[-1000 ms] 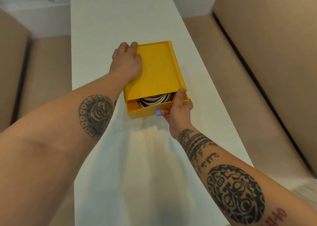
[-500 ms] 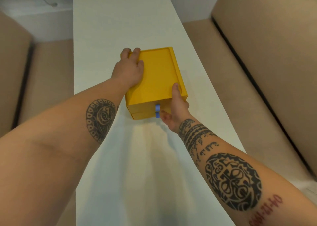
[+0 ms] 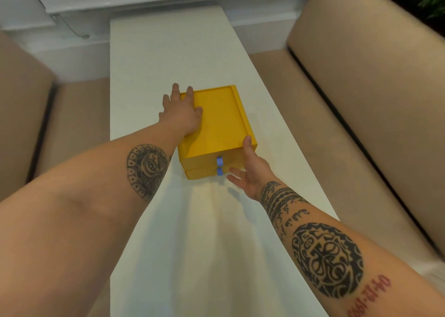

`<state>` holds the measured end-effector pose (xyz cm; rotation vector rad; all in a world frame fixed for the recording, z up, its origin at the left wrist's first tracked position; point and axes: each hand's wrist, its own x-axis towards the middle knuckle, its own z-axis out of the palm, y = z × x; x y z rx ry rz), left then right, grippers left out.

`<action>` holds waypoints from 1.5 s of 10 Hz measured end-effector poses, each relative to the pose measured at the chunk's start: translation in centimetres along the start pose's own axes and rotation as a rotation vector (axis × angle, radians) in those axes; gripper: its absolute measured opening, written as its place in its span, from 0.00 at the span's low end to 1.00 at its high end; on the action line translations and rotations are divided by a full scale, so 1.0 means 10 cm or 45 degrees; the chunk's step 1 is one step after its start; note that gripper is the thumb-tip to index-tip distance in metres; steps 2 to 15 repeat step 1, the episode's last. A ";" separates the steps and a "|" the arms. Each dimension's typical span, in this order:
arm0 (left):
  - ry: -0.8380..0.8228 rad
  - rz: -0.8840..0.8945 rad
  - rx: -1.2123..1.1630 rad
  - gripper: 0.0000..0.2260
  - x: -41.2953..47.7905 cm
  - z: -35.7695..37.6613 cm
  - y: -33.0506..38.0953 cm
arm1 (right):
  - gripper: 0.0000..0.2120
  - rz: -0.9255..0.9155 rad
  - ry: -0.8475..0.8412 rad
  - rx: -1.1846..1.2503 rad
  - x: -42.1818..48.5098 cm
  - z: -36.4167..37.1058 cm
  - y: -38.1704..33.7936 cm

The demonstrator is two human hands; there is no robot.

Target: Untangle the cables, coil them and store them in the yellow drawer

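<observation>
- The yellow drawer box (image 3: 216, 121) sits mid-way along the white counter (image 3: 168, 59), with both drawer fronts flush to the frame and no gap showing.
- The left hand (image 3: 181, 114) lies flat on the left side of the top, fingers straight and spread. It presses down and grips nothing.
- The right hand (image 3: 250, 172) is at the front right corner. Its thumb rests up against the corner edge, and its fingers are loose and splayed just in front of the lower drawer, holding nothing.
- Two blue pull tabs (image 3: 219, 160) stack one above the other on the front. The right fingers are near the lower one but apart from it.
- No cables are in sight (none on the counter, none in either hand), so my read is they're tucked inside and the storing is all but finished.
- To finish well, the flat palm should brace the top so the light box can't skate away.
- Any last nudge belongs square on the drawer front beside the tabs, not at the corner, where it could skew the drawer.
- A springy push-back would suggest a pinched loop; then the drawer wants reopening and the coil tucking lower.
- Then both hands lift straight off, without dragging the box.
</observation>
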<state>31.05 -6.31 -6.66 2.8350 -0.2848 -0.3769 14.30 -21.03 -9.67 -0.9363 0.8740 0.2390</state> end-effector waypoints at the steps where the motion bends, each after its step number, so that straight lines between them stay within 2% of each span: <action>1: -0.017 0.048 0.044 0.30 -0.11 -0.06 0.10 | 0.47 -0.008 0.050 0.011 -0.24 -0.25 0.14; 15: -0.017 0.048 0.044 0.30 -0.11 -0.06 0.10 | 0.47 -0.008 0.050 0.011 -0.24 -0.25 0.14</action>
